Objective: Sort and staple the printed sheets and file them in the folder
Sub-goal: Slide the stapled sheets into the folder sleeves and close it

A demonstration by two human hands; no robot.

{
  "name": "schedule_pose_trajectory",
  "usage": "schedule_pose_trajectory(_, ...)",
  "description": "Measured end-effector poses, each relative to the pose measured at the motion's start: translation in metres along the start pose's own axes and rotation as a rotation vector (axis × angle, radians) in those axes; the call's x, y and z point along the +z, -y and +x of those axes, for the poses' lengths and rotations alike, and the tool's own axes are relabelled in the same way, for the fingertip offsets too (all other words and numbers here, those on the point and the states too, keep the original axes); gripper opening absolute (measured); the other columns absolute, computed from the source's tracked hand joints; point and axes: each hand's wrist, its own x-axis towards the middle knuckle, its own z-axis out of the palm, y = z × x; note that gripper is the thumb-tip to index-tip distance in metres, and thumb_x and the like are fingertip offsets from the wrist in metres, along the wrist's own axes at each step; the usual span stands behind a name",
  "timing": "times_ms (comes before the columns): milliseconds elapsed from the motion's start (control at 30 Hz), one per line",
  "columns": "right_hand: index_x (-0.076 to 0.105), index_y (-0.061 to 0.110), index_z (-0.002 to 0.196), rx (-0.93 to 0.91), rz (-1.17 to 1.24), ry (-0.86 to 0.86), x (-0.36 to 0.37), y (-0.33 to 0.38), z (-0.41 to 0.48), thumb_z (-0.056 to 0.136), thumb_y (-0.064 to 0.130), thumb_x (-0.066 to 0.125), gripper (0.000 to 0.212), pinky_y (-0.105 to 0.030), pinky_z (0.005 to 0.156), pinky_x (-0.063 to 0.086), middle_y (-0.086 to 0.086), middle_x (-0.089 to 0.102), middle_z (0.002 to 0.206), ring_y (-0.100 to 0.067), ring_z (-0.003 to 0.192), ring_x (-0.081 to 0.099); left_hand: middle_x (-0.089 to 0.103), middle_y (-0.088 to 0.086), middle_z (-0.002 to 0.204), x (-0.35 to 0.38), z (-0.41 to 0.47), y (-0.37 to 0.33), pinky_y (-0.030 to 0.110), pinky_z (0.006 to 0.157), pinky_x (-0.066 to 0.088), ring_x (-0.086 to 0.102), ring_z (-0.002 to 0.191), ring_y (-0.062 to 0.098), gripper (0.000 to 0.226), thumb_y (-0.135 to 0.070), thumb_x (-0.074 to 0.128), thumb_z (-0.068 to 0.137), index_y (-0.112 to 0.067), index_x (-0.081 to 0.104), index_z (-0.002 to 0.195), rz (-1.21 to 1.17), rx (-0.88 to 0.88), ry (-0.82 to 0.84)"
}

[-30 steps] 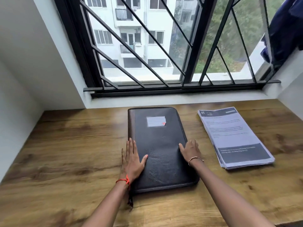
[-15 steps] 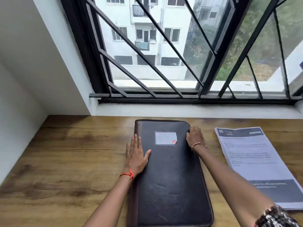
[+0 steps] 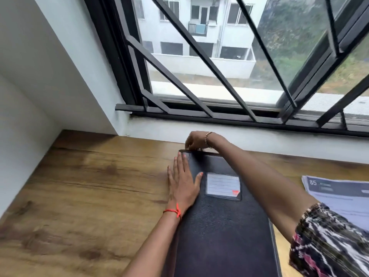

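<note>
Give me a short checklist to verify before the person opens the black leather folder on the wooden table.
1. Black leather folder lies flat on the wooden table: ok.
2. Left hand presses flat on the folder's left edge: ok.
3. Right hand has a firm grip at the folder's far edge: cannot tell, the fingers curl there but their tips are hidden.
4. Folder is open for filing: not ok, it is closed.
5. Stack of printed white sheets lies apart, right of the folder: ok.
</note>
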Motion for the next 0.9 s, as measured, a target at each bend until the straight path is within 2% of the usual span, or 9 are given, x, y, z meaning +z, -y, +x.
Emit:
schedule_pose_trajectory(100,0.070,0.004,0.104,-0.024,0.016,0.097,-0.007,0.003,0.018,0.085,0.003,0.059,0.022,-0.025,0.060,0.045,-0.005,0.063,0.071,-0.013,0.059,0.055,-0.004,0.009,0.158,0.007,0.001,-0.001,0.037,0.114,-0.005,-0.002,0.146,0.023,0.090,-0.060,-0.001,0.078,-0.006,0.000,0.150,0.001,-0.004,-0.019)
schedule_pose_trajectory(167,0.069,0.006,0.105,-0.037,0.010,0.138,-0.010,0.006,0.025,0.084,0.002,0.060,0.023,-0.021,0.055,0.046,0.000,0.059,0.065,-0.001,0.043,0.054,0.015,0.015,0.156,0.009,0.001,-0.001,0.043,0.114,0.012,0.017,0.144,0.028,0.083,-0.055,0.013,0.085,-0.001,0.017,0.148,0.051,-0.014,-0.035)
schedule_pose_trajectory(233,0.068,0.007,0.107,-0.040,0.040,0.173,-0.013,0.009,0.030,0.085,0.000,0.058,0.025,-0.020,0.053,0.047,0.000,0.059,0.064,0.002,0.036,0.052,0.039,0.019,0.146,0.010,0.002,-0.003,0.052,0.103,0.035,0.041,0.133,0.031,0.075,-0.050,0.027,0.087,0.002,0.039,0.139,0.104,-0.019,-0.049)
schedule_pose_trajectory(300,0.067,0.002,0.108,-0.024,0.107,0.197,-0.014,0.008,0.034,0.085,-0.003,0.057,0.025,-0.019,0.050,0.049,-0.002,0.059,0.062,0.000,0.036,0.052,0.048,0.019,0.139,0.010,0.003,-0.005,0.055,0.093,0.043,0.049,0.126,0.031,0.072,-0.049,0.032,0.086,0.003,0.047,0.133,0.143,-0.026,-0.057)
schedule_pose_trajectory(433,0.063,-0.008,0.108,0.012,0.196,0.264,-0.013,0.004,0.038,0.086,-0.007,0.055,0.024,-0.019,0.046,0.049,0.006,0.060,0.045,-0.009,0.044,0.053,0.048,0.019,0.139,0.011,0.004,-0.006,0.059,0.092,0.042,0.048,0.127,0.031,0.072,-0.048,0.031,0.085,0.003,0.048,0.132,0.173,-0.032,-0.037)
schedule_pose_trajectory(600,0.062,-0.010,0.108,0.020,0.209,0.302,-0.012,0.001,0.040,0.086,-0.006,0.055,0.023,-0.020,0.053,0.052,0.003,0.062,0.053,-0.015,0.059,0.055,0.045,0.020,0.141,0.014,0.005,-0.005,0.062,0.095,0.039,0.046,0.129,0.032,0.073,-0.048,0.030,0.085,0.003,0.045,0.134,0.207,-0.037,-0.058)
schedule_pose_trajectory(667,0.064,-0.006,0.106,0.024,0.207,0.342,-0.013,-0.001,0.040,0.087,-0.005,0.056,0.020,-0.022,0.059,0.053,0.006,0.064,0.050,-0.011,0.056,0.058,0.042,0.020,0.143,0.016,0.005,-0.004,0.063,0.097,0.035,0.044,0.131,0.033,0.073,-0.048,0.030,0.085,0.003,0.044,0.136,0.213,-0.035,-0.063)
schedule_pose_trajectory(767,0.068,0.006,0.087,0.042,0.192,0.369,-0.016,-0.006,0.040,0.087,-0.002,0.058,0.013,-0.030,0.072,0.052,0.006,0.065,0.051,-0.016,0.063,0.059,0.040,0.019,0.145,0.017,0.005,-0.004,0.063,0.100,0.032,0.041,0.133,0.034,0.074,-0.048,0.030,0.086,0.003,0.040,0.138,0.221,-0.029,-0.065)
schedule_pose_trajectory(900,0.066,0.014,0.076,0.084,0.106,0.412,-0.019,-0.009,0.037,0.088,0.001,0.057,0.020,-0.033,0.070,0.051,0.004,0.063,0.049,-0.018,0.061,0.056,0.040,0.019,0.145,0.018,0.006,-0.005,0.064,0.099,0.031,0.041,0.132,0.035,0.074,-0.048,0.030,0.086,0.003,0.040,0.138,0.230,-0.029,-0.078)
